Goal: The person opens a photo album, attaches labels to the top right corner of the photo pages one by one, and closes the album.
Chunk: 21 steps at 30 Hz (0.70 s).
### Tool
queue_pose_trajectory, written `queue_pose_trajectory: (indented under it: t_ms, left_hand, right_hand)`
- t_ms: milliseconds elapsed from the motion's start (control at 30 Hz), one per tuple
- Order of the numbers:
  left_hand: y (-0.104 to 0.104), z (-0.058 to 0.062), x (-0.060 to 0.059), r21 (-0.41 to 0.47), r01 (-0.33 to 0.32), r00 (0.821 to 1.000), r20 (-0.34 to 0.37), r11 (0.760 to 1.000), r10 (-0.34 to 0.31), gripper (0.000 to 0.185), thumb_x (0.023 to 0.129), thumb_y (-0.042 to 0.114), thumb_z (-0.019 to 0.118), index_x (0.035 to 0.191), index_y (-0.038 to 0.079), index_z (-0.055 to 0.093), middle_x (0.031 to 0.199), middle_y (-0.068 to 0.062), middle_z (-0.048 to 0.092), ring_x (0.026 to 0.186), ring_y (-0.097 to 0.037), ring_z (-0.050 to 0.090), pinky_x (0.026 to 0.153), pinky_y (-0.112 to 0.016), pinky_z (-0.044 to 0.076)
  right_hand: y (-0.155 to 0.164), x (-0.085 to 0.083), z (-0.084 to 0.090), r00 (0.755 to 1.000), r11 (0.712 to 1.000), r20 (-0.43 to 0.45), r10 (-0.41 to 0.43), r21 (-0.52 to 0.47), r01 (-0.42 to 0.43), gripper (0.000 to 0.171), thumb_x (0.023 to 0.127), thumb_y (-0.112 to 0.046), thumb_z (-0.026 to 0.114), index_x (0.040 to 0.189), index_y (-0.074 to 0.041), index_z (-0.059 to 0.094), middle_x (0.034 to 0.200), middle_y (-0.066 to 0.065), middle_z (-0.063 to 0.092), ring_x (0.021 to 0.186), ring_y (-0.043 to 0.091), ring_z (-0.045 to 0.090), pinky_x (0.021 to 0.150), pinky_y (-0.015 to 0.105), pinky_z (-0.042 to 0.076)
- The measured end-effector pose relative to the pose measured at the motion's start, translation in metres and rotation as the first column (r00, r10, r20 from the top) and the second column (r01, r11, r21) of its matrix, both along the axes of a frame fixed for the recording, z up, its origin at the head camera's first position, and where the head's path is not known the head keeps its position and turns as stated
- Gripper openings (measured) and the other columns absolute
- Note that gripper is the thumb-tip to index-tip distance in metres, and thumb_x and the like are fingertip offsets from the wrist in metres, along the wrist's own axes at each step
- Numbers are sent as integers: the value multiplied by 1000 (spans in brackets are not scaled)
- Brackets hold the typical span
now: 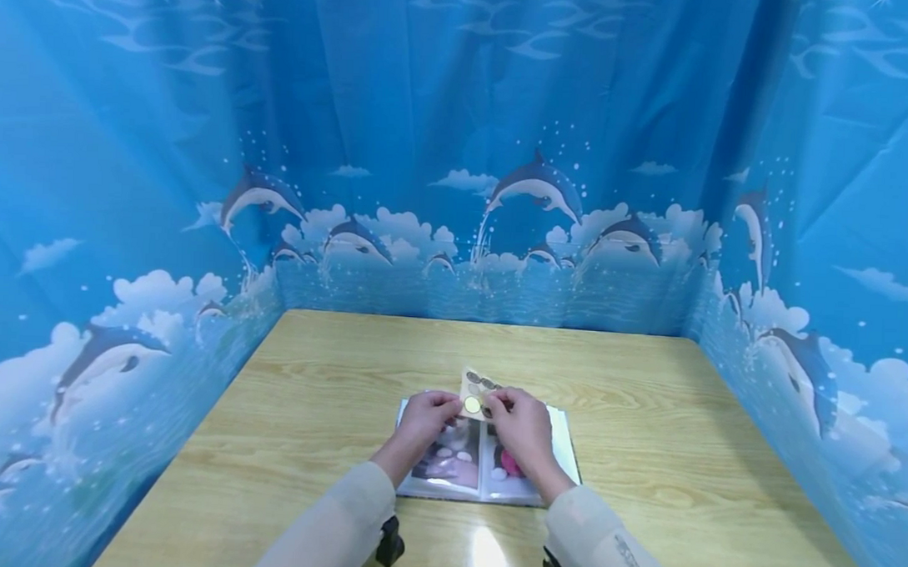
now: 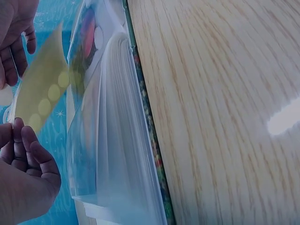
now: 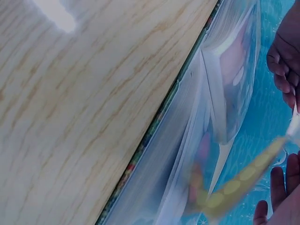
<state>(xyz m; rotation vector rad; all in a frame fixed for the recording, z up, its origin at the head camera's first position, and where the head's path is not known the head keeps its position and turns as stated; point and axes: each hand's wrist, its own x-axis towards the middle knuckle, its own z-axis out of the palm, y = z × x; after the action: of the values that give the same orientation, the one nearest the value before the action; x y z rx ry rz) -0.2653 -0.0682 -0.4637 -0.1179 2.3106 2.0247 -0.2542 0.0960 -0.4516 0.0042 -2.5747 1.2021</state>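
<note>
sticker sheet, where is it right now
In the head view the sticker sheet is held up between the left hand and right hand, just above the open album at the table's middle.

— What sort of place am I seeing?
— Probably a staged recording booth: a dolphin-print blue curtain (image 1: 459, 150) walls three sides of a wooden table (image 1: 682, 425).
</note>
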Motion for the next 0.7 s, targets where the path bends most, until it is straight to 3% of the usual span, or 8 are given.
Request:
queue_pose_trajectory:
  t_ms: [333, 567, 700]
  left_hand:
    - [-11, 1, -5, 5, -41, 999, -7, 999, 41, 20, 92, 11, 67, 105, -3, 71, 87, -8, 70, 77, -18, 62, 79, -41, 55]
    - [-28, 2, -13, -3, -76, 997, -28, 997, 76, 24, 94, 10, 64, 111, -7, 68, 89, -13, 71, 86, -31, 66, 79, -39, 55]
    - [-42, 1, -18, -8, -116, 993, -37, 993, 116, 26, 96, 10, 62, 112, -9, 67, 90, -17, 71, 78, -25, 65, 76, -40, 55]
  right_hand:
    - [5, 0, 2, 1000, 1000, -1, -10, -28, 10, 10, 92, -20, 69, 91, -12, 75, 84, 0, 70, 75, 17, 62, 75, 41, 51]
    - [8, 2, 1, 1000, 1000, -29, -3, -19, 2, 10, 91, -19, 69, 90, -11, 75, 82, 0, 70, 75, 19, 62, 76, 43, 51]
    - [10, 3, -1, 1000, 1000, -20, 1, -12, -1, 9, 91, -18, 69, 90, -11, 75, 82, 0, 70, 76, 18, 62, 77, 43, 51]
